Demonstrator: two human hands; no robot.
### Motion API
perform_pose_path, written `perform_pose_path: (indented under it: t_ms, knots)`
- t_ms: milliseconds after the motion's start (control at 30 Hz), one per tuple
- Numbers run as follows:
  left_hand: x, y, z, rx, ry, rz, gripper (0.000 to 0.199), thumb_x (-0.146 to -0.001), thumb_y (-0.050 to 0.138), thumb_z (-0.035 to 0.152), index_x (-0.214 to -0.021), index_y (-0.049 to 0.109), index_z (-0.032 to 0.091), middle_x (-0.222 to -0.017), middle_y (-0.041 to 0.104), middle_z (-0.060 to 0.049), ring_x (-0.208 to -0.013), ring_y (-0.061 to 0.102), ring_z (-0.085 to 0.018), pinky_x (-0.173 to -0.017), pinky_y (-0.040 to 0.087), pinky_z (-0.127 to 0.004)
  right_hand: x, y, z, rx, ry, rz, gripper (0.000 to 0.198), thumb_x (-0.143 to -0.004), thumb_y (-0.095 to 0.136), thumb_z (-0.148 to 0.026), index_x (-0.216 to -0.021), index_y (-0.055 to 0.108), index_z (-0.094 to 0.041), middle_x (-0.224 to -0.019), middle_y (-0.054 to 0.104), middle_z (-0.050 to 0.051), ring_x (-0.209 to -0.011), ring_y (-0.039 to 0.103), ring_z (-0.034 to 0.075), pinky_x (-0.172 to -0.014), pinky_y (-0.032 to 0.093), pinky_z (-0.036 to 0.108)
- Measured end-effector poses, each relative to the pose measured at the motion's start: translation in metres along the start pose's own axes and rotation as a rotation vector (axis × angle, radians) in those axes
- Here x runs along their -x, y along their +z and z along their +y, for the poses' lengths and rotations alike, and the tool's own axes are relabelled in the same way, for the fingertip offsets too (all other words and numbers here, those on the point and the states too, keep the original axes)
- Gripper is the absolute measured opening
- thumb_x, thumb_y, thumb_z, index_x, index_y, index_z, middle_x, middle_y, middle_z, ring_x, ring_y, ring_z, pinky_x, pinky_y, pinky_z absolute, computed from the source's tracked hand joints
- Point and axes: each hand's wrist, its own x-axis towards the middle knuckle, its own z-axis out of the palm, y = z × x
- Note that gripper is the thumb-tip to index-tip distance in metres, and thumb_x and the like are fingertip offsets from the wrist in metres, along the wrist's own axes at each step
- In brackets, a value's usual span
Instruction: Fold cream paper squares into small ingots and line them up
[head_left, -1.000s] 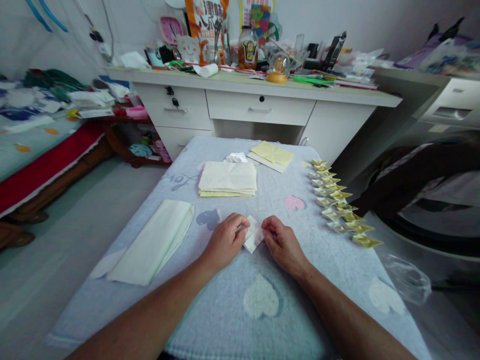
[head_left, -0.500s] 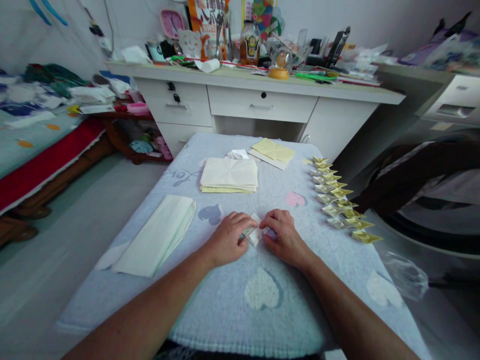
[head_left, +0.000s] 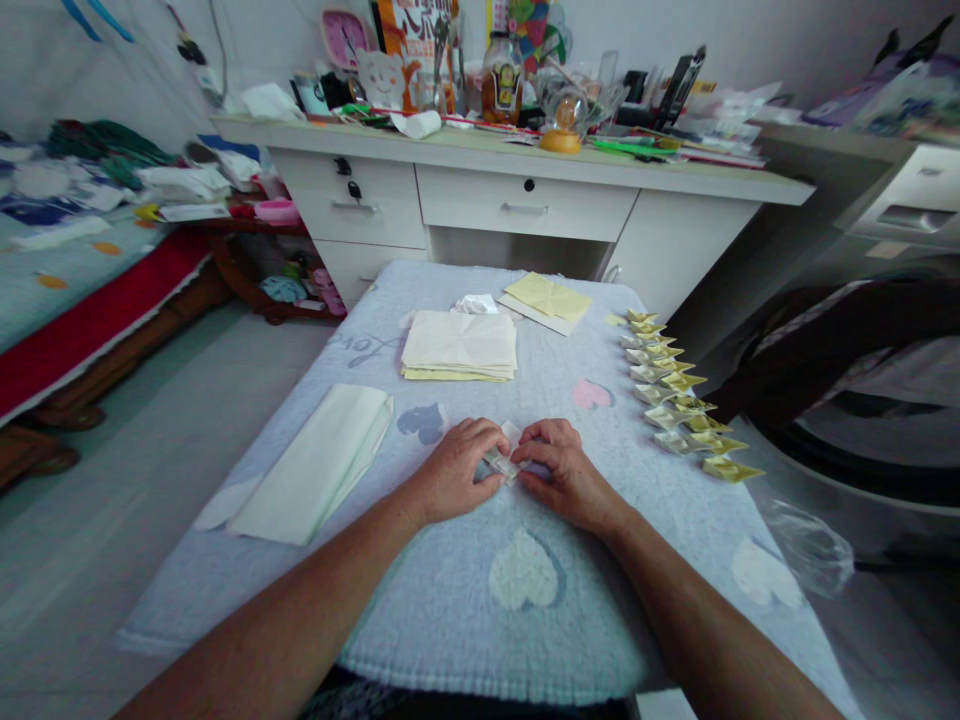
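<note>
Between my hands, low over the cloth-covered table (head_left: 450, 620), is a small piece of folded white paper (head_left: 511, 436), partly covered by my fingers. My left hand (head_left: 465, 468) grips its left side, thumb and fingers closing on the edge. From the other side, my right hand (head_left: 559, 465) pinches the near right part with curled fingers. Beyond them lies a stack of white and yellow paper sheets (head_left: 459, 342). Rows of small folded paper boats (head_left: 664, 390), white and yellow, stand along the table's right edge.
A long folded white paper bundle (head_left: 311, 465) lies at the left. Yellow and white sheets (head_left: 547, 297) and a crumpled white paper (head_left: 476, 304) are at the back. A cluttered desk (head_left: 525, 160) stands behind the table, with a front-loading washing machine (head_left: 915, 215) at the right.
My left thumb and right fingers have drawn closer together over the paper, and less of it shows. The view has shifted slightly; the other papers stay in place.
</note>
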Motion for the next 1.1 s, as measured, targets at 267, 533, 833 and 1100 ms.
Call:
perform_pose_path:
  t_ms: [267, 533, 833, 1100]
  knots:
    - [-0.001, 0.006, -0.005, -0.035, 0.063, 0.061, 0.005, -0.085, 0.062, 0.019, -0.090, 0.063, 0.019, -0.094, 0.063, -0.003, -0.092, 0.055, -0.019, -0.083, 0.042, -0.032, -0.002, 0.003, 0.001, -0.034, -0.040, 0.084, 0.008, -0.086, 0.059, -0.016, -0.085, 0.066, -0.021, -0.092, 0.062, 0.004, -0.093, 0.051, 0.020, -0.084, 0.037, 0.037]
    - [-0.002, 0.010, -0.007, -0.060, 0.099, 0.138, 0.010, -0.090, 0.058, 0.020, -0.085, 0.066, 0.019, -0.082, 0.068, -0.002, -0.082, 0.058, -0.017, -0.077, 0.043, -0.031, -0.003, 0.005, 0.001, 0.018, 0.015, 0.064, 0.019, -0.081, 0.063, -0.012, -0.098, 0.064, -0.021, -0.095, 0.063, 0.004, -0.095, 0.050, 0.021, -0.085, 0.035, 0.036]
    - [0.001, 0.006, -0.008, -0.100, -0.017, 0.105, 0.005, -0.082, 0.064, 0.017, -0.078, 0.064, 0.019, -0.079, 0.063, -0.002, -0.082, 0.055, -0.018, -0.074, 0.042, -0.030, -0.004, 0.008, 0.002, 0.089, 0.041, 0.035, 0.011, -0.085, 0.061, -0.012, -0.086, 0.068, -0.021, -0.086, 0.063, 0.003, -0.089, 0.049, 0.019, -0.080, 0.033, 0.033]
    - [0.002, -0.001, -0.012, -0.112, -0.087, 0.090, 0.005, -0.083, 0.064, 0.021, -0.079, 0.064, 0.019, -0.086, 0.060, -0.002, -0.087, 0.055, -0.019, -0.081, 0.042, -0.033, -0.005, 0.003, 0.003, 0.071, 0.149, 0.022, 0.005, -0.083, 0.064, -0.015, -0.082, 0.066, -0.020, -0.090, 0.061, 0.004, -0.090, 0.048, 0.020, -0.082, 0.034, 0.034]
